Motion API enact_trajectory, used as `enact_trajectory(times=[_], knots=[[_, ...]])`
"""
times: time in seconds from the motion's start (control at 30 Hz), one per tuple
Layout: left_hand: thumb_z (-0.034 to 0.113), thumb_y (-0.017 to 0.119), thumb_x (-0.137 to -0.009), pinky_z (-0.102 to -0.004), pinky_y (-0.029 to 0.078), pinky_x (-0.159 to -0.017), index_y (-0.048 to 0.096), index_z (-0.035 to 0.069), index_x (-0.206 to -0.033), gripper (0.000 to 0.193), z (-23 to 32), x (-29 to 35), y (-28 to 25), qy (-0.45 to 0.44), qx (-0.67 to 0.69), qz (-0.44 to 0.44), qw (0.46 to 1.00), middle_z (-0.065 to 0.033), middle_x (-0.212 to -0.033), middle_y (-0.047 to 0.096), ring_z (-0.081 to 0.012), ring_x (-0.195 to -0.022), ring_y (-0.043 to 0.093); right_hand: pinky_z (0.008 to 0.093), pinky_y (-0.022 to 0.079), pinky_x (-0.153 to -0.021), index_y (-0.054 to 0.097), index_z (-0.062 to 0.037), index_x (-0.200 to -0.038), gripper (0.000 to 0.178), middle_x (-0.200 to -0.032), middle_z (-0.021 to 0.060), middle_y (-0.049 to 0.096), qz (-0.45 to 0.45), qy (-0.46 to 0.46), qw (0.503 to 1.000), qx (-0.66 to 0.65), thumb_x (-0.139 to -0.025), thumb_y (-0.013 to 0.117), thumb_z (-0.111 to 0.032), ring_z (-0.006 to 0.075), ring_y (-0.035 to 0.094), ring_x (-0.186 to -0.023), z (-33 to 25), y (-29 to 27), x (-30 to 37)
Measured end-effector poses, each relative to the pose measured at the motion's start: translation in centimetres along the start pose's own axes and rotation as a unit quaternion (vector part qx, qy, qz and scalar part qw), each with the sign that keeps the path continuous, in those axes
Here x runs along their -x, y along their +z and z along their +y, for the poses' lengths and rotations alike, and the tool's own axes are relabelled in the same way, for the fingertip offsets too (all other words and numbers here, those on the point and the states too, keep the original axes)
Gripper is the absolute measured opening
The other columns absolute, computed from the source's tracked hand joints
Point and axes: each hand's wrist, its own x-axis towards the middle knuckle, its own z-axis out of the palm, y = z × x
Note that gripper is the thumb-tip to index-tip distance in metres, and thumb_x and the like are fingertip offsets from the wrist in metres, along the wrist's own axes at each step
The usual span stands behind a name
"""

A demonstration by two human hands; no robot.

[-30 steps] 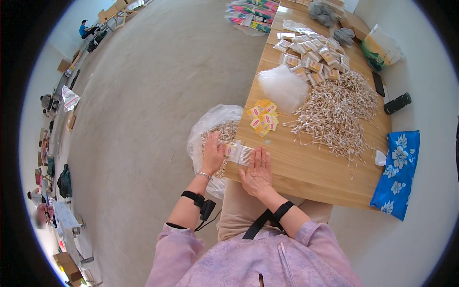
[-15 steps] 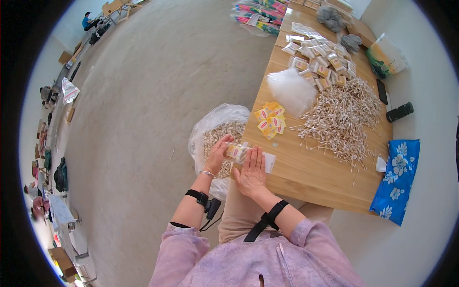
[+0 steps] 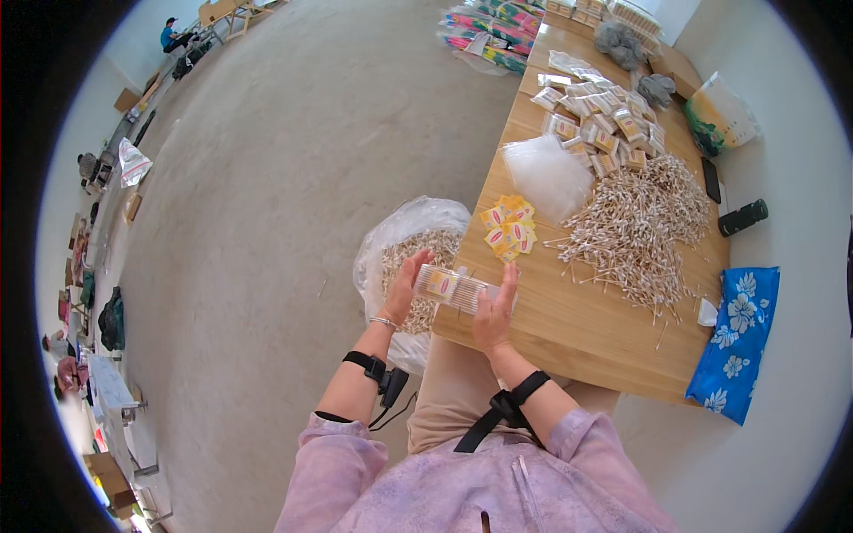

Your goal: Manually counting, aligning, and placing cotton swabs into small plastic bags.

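Note:
A clear bag of cotton swabs [image 3: 462, 291] with a yellow label card inside lies sideways between my hands, above the table's near left corner. My left hand [image 3: 403, 289] holds its left end, fingers extended along it. At the other end my right hand [image 3: 494, 311] grips the bag, thumb and fingers on either side of it. Beyond, on the table, sit a small stack of yellow cards [image 3: 509, 229] and a pile of flat clear bags [image 3: 548, 178]. To their right spreads a heap of loose cotton swabs [image 3: 635, 235].
Several filled swab packs [image 3: 604, 120] are heaped farther back on the wooden table [image 3: 569, 329]. A plastic sack of swabs [image 3: 369, 258] stands on the floor by its left edge. Along the wall are a black cylinder [image 3: 743, 218], a phone [image 3: 711, 180] and a blue flowered package [image 3: 736, 346].
My right hand has turned from lying flat over the bag to gripping its right end, uncovering more swabs. My left hand stays at the left end.

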Motion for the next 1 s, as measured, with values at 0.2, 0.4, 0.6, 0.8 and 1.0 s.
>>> enact_trajectory(times=[0.2, 0.4, 0.6, 0.8, 1.0], knots=[[0.052, 0.027, -0.099, -0.0319, 0.03, -0.108, 0.038, 0.002, -0.14, 0.065, -0.2, 0.0, 1.1, -0.002, -0.032, -0.004, 0.999, -0.0131, -0.138, 0.046, -0.0207, -0.128, 0.042, 0.038, 0.01, -0.116, 0.025, 0.0063, -0.141, 0.06, -0.15, 0.0227, 0.021, 0.003, 0.038, 0.988, -0.151, -0.086, 0.039, -0.014, 0.0328, 0.015, -0.142, -0.2, 1.9, -0.9], [0.049, 0.029, -0.1, -0.0316, 0.032, -0.107, 0.038, 0.001, -0.139, 0.062, 0.8, 0.5, 1.4, 0.008, -0.037, -0.007, 0.999, -0.0133, -0.137, 0.047, -0.0207, -0.126, 0.043, 0.0386, 0.012, -0.115, 0.026, 0.0068, -0.14, 0.059, -0.15, 0.0226, 0.022, -0.015, 0.035, 0.983, -0.177, -0.087, 0.039, -0.016, 0.0336, 0.017, -0.141, -0.8, 3.5, -1.0], [0.046, 0.028, -0.101, -0.0313, 0.031, -0.107, 0.036, 0.002, -0.141, 0.06, 0.6, 0.3, 1.5, 0.016, -0.063, -0.027, 0.998, -0.0143, -0.137, 0.047, -0.0205, -0.126, 0.043, 0.0385, 0.015, -0.114, 0.031, 0.0075, -0.137, 0.055, -0.149, 0.0222, 0.025, -0.011, 0.021, 0.977, -0.211, -0.087, 0.039, -0.016, 0.0333, 0.021, -0.14, -1.7, 5.3, -1.5], [0.047, 0.027, -0.101, -0.0323, 0.028, -0.109, 0.028, 0.002, -0.144, 0.063, 0.6, 0.5, 1.0, -0.016, -0.038, -0.001, 0.999, -0.016, -0.141, 0.042, -0.0222, -0.13, 0.039, 0.0385, 0.016, -0.114, 0.033, 0.0071, -0.135, 0.051, -0.149, 0.0219, 0.026, 0.032, 0.03, 0.975, -0.218, -0.089, 0.038, -0.015, 0.0327, 0.022, -0.14, -2.4, 5.1, -0.8], [0.05, 0.024, -0.1, -0.0327, 0.025, -0.111, 0.026, 0.003, -0.146, 0.065, 1.1, 0.6, 1.2, 0.009, -0.077, -0.02, 0.997, -0.0158, -0.144, 0.038, -0.0225, -0.133, 0.035, 0.0394, 0.016, -0.114, 0.032, 0.0065, -0.135, 0.051, -0.148, 0.0224, 0.026, 0.029, 0.055, 0.972, -0.227, -0.09, 0.037, -0.015, 0.0336, 0.02, -0.14, -1.4, 5.7, -0.1]])
